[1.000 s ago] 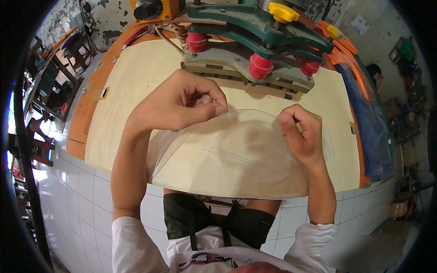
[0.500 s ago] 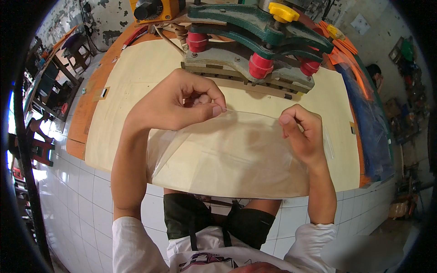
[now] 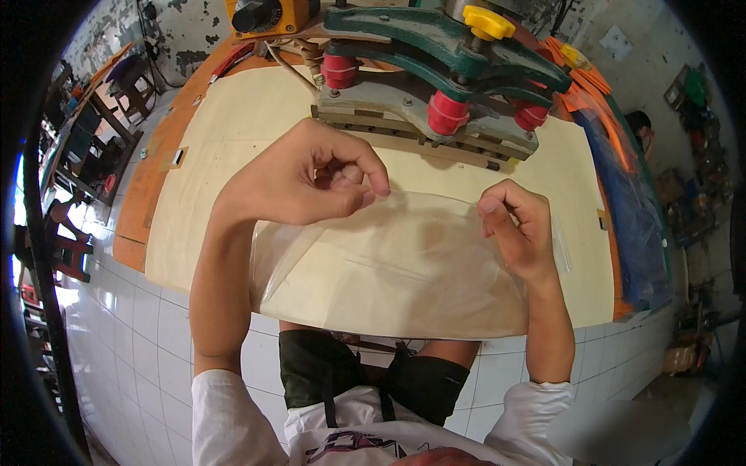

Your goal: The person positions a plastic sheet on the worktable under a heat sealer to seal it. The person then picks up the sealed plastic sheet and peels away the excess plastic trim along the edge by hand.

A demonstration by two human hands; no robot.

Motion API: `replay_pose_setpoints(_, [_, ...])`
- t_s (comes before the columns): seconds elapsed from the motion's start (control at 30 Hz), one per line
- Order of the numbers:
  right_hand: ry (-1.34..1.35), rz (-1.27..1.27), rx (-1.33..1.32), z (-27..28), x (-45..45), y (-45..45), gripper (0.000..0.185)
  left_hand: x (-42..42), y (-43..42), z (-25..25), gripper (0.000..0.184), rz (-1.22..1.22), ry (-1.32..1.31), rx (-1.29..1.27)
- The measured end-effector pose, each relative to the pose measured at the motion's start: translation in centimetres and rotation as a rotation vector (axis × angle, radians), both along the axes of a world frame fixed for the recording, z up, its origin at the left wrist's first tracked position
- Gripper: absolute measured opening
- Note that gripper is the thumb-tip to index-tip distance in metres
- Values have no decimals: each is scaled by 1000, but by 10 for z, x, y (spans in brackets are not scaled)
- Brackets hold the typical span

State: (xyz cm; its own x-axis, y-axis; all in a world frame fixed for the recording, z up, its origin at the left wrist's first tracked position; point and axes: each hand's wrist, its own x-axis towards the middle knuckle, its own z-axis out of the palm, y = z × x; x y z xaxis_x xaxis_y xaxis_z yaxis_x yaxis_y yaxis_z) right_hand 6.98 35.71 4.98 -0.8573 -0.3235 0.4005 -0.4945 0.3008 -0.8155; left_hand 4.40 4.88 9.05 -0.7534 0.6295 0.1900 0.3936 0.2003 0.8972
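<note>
A clear plastic sheet (image 3: 404, 268) stretches between my two hands, over a cream-coloured covering on the table. My left hand (image 3: 303, 175) pinches its far edge at the left between thumb and index finger, the other fingers curled in. At the right end of that same edge, my right hand (image 3: 517, 225) has the sheet between thumb and bent index finger. The near side of the sheet reaches the table's front edge, and creases run down its left part. Just beyond my hands stands a press machine (image 3: 435, 101) with a dark green arm and red knobs.
The cream covering (image 3: 194, 202) lies on a wooden table (image 3: 136, 210). A yellow knob (image 3: 488, 23) tops the press, and an orange box (image 3: 272, 17) sits at the back. A red-handled cutter (image 3: 231, 60) lies back left; blue plastic (image 3: 633, 225) hangs along the right edge.
My left thumb has slid back slightly from the index fingertip at the sheet's edge. The sheet's creases have shifted a little. My right hand has hardly moved.
</note>
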Motion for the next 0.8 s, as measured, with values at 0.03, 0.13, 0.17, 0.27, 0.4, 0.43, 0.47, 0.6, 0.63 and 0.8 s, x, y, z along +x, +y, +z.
replay_pose_setpoints(0.03, [2, 2, 0, 0, 0, 0, 30, 0, 0, 0, 11, 0, 0, 0])
replay_pose_setpoints(0.13, [5, -3, -9, -1, -1, 0, 29, 0, 1, 0, 9, 15, 8, -7])
replay_pose_setpoints(0.17, [5, -3, -9, -1, -1, 0, 29, 0, 1, 1, 9, 17, 11, -13])
replay_pose_setpoints(0.27, [5, 5, -14, -2, -2, 1, 29, 0, 1, 2, 9, 22, 18, -28])
replay_pose_setpoints(0.4, [-13, 8, -36, -3, -2, 2, 27, 0, 2, 5, 8, 43, 24, -27])
replay_pose_setpoints(0.43, [-20, 8, -39, -4, -2, 2, 26, -1, 2, 3, 8, 43, 24, -27])
replay_pose_setpoints(0.47, [-20, 7, -39, -4, -2, 1, 26, -2, 2, -1, 7, 66, 41, -27])
replay_pose_setpoints(0.6, [-17, -17, -38, -3, -1, -1, 26, -5, 4, -4, 7, 133, 91, -96])
replay_pose_setpoints(0.63, [-10, -27, -23, -3, -1, -1, 27, -5, 4, -3, 7, 132, 92, -97])
replay_pose_setpoints(0.8, [19, -52, 10, -4, -2, -2, 27, -5, 5, -1, 9, 165, 131, -172])
